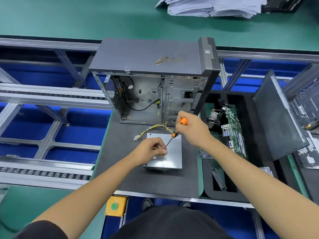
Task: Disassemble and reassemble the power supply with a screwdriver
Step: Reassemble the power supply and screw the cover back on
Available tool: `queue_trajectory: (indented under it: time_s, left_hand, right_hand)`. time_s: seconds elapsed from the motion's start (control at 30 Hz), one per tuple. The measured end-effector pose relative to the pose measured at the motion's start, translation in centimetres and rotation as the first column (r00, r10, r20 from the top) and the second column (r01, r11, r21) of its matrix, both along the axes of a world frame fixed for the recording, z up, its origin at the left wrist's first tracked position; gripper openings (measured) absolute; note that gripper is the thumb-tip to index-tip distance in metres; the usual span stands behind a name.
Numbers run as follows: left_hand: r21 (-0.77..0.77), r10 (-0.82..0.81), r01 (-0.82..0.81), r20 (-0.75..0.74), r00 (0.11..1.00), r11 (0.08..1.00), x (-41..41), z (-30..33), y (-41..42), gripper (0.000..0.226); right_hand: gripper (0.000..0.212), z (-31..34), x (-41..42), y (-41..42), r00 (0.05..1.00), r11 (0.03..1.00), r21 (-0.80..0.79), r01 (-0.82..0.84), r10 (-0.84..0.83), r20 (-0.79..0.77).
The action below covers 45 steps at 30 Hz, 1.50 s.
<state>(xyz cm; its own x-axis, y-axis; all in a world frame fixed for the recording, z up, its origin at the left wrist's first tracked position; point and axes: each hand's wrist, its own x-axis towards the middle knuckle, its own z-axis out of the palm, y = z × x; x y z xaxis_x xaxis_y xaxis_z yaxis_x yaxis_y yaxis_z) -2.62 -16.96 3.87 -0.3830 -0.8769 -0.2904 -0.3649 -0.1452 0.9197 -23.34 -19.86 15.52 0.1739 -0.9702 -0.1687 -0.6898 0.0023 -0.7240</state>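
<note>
The silver power supply (pixel 170 156) lies flat on the dark mat (pixel 127 169), its bundle of yellow and black cables (pixel 155 127) trailing toward the open case. My right hand (pixel 191 129) grips the orange-and-black screwdriver (pixel 176 132), whose shaft slants down and left over the supply's top. My left hand (pixel 151 150) rests on the supply's left side with fingers pinched at the screwdriver's tip; whatever is between the fingers is too small to make out.
An open grey computer case (pixel 151 80) stands upright behind the supply. A black foam tray (pixel 217 190) to the right holds a green motherboard (pixel 235 133) and a heatsink. A dark side panel (pixel 278 118) leans further right. A yellow button box (pixel 116 206) sits below.
</note>
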Motion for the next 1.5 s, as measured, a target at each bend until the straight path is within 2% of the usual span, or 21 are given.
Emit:
queue_trajectory:
  time_s: [0.13, 0.43, 0.67, 0.77, 0.83, 1.13, 1.5]
  left_hand:
    - [0.033, -0.034, 0.034, 0.010, 0.999, 0.999, -0.4, 0.3, 0.2, 0.010]
    - [-0.036, -0.156, 0.163, 0.137, 0.978, 0.986, -0.8, -0.2, -0.2, 0.016]
    - [-0.072, -0.320, 0.365, 0.345, 0.882, 0.928, -1.5, -0.3, -0.4, 0.023]
    - [-0.026, -0.319, 0.355, 0.376, 0.870, 0.935, -2.0, -0.2, -0.3, 0.020]
    - [-0.053, -0.324, 0.376, 0.410, 0.853, 0.925, -2.2, -0.1, -0.3, 0.018]
    - [-0.081, -0.352, 0.420, 0.416, 0.838, 0.904, -2.6, 0.4, -0.1, 0.024]
    - [-0.130, -0.330, 0.418, 0.426, 0.843, 0.899, -3.2, -1.1, 0.0, 0.026]
  right_hand:
    - [0.007, 0.1, 0.0, 0.2, 1.000, 1.000, -0.008, -0.017, 0.017, -0.022]
    - [0.011, 0.6, -0.1, 0.7, 0.989, 0.995, -0.056, -0.083, 0.075, -0.126]
    - [0.010, 0.5, -0.1, 1.5, 0.963, 0.982, -0.097, -0.160, 0.134, -0.233]
    - [0.011, 0.2, -0.1, 1.6, 0.953, 0.977, -0.103, -0.185, 0.153, -0.261]
    - [0.014, 0.0, -0.1, 1.7, 0.954, 0.977, -0.103, -0.186, 0.154, -0.259]
    - [0.017, -0.5, -0.6, 1.8, 0.955, 0.979, -0.111, -0.172, 0.137, -0.264]
    - [0.007, -1.3, -1.5, 1.8, 0.960, 0.978, -0.098, -0.183, 0.156, -0.230]
